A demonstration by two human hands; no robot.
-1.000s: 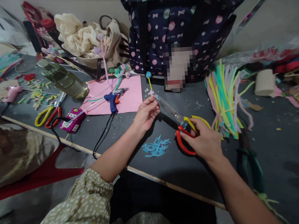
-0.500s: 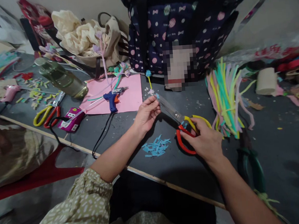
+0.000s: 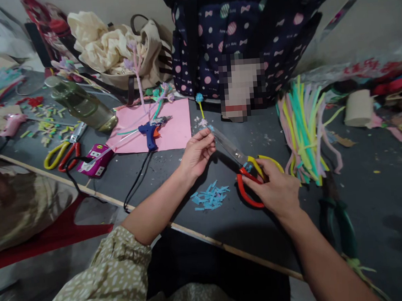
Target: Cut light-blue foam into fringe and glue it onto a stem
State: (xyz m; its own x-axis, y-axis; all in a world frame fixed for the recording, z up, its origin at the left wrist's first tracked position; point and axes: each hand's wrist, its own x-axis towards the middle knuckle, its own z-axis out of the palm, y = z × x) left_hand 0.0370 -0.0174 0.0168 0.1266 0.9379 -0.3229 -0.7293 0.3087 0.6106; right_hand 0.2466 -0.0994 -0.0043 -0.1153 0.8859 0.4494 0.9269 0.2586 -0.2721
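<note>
Right hand (image 3: 275, 189) closed in a grip on the handles of the scissors (image 3: 246, 165), fingers through the red and yellow loops; handles lie near the body, blades run up and to the left across the bench (image 3: 226, 222); long axis diagonal, from the right hand toward the left; whether the blades stand parted or closed cannot be told at this size.

Left hand (image 3: 196, 153) pinches a small fuzzy piece (image 3: 204, 123) between thumb and fingertips, grip clenched on it; the piece sits right at the blade tips, touching or just beside them; contact cannot be settled. A thin yellow stem with a blue tip (image 3: 199, 98) rises from the piece, pointing away from the body toward the dark spotted bag (image 3: 240, 28).

Relation that matters: the piece lies up-left of the right grip, at the far end of the scissors' axis; left hand is the nearer hand to it, in fact holding it; right hand is a blade-length off.

Blue snippings (image 3: 209, 198) lie on the bench between the two forearms, below the blades; glue gun (image 3: 150, 133) on pink paper (image 3: 175, 129) to the left, apart from both hands; bundle of pipe cleaners (image 3: 303, 129) just right of the right hand.
</note>
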